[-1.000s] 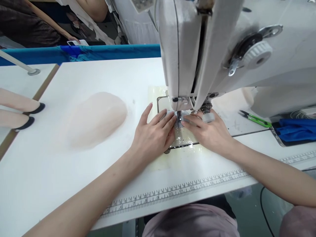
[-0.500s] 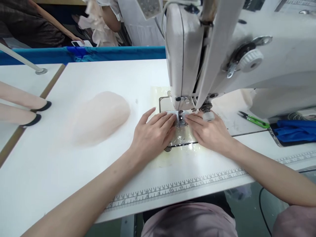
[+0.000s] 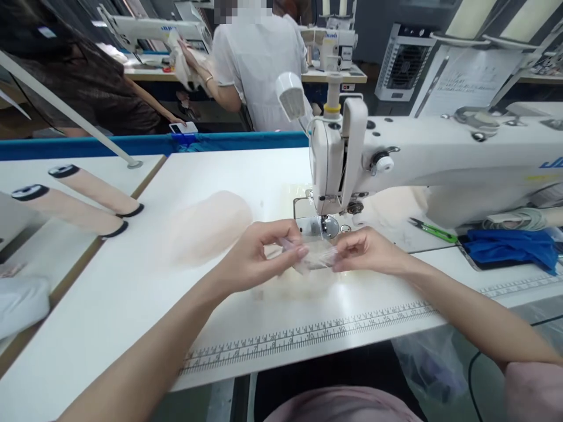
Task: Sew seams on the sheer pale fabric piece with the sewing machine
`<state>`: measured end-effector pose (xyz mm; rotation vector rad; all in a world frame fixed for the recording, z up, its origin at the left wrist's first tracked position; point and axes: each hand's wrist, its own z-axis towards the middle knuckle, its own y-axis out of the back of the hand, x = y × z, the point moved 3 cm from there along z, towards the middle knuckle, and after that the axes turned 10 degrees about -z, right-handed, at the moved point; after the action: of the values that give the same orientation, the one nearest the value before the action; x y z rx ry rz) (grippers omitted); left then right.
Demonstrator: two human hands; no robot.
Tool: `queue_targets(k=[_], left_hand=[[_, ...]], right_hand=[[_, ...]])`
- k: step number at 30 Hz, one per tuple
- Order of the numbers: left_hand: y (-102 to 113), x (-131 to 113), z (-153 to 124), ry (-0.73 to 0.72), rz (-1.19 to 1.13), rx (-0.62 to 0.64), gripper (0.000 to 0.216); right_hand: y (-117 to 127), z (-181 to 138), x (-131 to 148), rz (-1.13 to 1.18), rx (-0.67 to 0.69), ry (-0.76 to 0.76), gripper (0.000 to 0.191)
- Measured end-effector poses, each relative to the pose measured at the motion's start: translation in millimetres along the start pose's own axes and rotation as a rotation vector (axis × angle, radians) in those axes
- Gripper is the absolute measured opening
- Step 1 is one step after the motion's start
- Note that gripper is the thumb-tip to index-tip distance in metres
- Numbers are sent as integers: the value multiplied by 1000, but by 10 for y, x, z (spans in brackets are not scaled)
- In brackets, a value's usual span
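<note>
A small piece of sheer whitish fabric (image 3: 317,253) is stretched between my two hands, in front of the sewing machine's (image 3: 332,158) presser foot. My left hand (image 3: 259,258) pinches its left end between thumb and fingers. At the right end, the fingertips of my right hand (image 3: 373,249) are closed on it. The fabric is held above the metal needle plate (image 3: 303,211), clear of the needle. A pale pink sheer piece (image 3: 211,225) lies flat on the white table to the left of my left hand.
Green-handled thread snips (image 3: 433,230) and a blue cloth (image 3: 512,246) lie to the right. More pale fabric (image 3: 393,202) rests under the machine arm. Thread cones (image 3: 92,193) lie at the left. A ruler strip (image 3: 308,337) runs along the front edge. Two people are beyond the table.
Both hands have come back from beside the presser foot, going from lying flat to pinching, and the sheer fabric is now lifted between them. The head view has tilted up.
</note>
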<state>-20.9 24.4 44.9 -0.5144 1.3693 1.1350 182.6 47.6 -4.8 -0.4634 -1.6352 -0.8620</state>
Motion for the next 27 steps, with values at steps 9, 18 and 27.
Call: queue_targets(k=[9,18,27], left_hand=[[-191,-290,-341,275,-71,506,19],[30,295,-458,427,-274,196,33],[-41,47,-940,260,82,-249,62]], right_hand=[[-135,25,146,109,51,50,21],[-386,118,342,216,87,53,18],[-831,216,605,-251,50,306,41]])
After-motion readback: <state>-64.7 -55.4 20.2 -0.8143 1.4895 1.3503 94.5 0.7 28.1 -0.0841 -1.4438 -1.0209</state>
